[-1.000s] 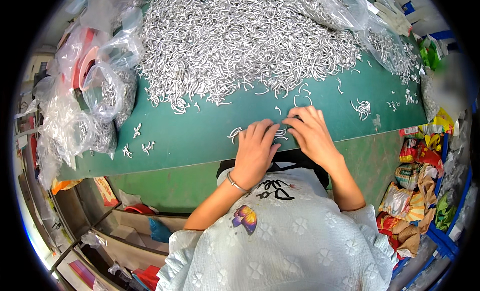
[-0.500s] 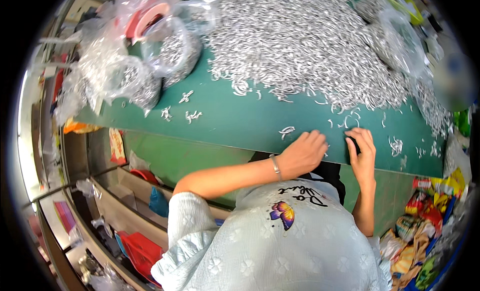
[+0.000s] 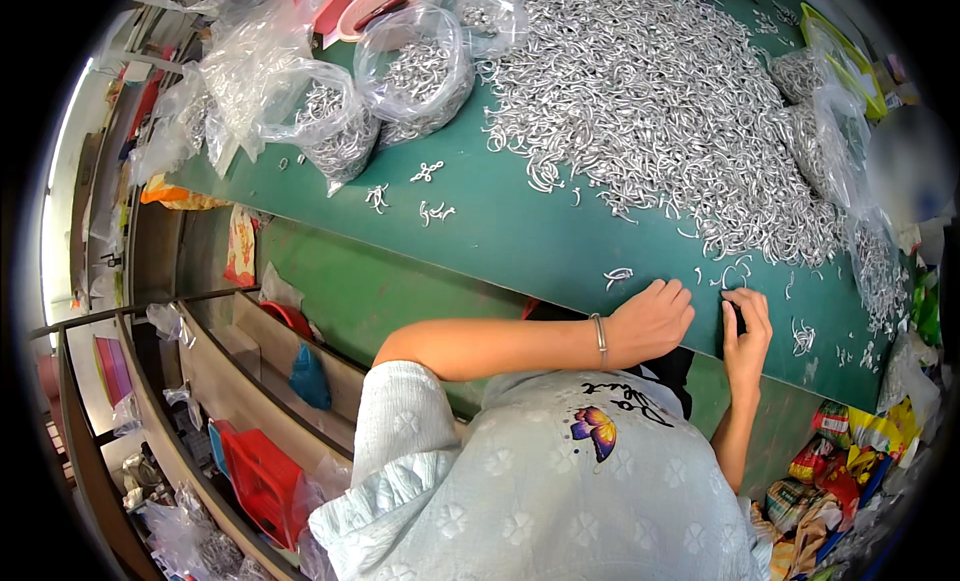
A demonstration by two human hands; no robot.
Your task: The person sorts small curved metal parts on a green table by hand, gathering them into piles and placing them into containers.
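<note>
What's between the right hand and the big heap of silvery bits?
In the head view, a few loose curved silvery pieces lie on the green tabletop, between the right hand and the heap.

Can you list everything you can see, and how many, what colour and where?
Metal-piece pile: one, silver, table's far side
Small metal clusters: several, silver, table's near side
Table: one, green, in front of the person
Plastic bags: several, clear, table's left and right
Container: one, pink, behind the left bags
Tray-like thing: one, lime green, table's right
Basket: one, red, lower left
Shelves: several, brown, lower left
Packets: several, mostly red and yellow, lower right
Shirt: one, pale, on the person
Bracelet: one, silver, left wrist
Left hand: one, bare, table's near edge
Right hand: one, bare, beside loose pieces
</note>
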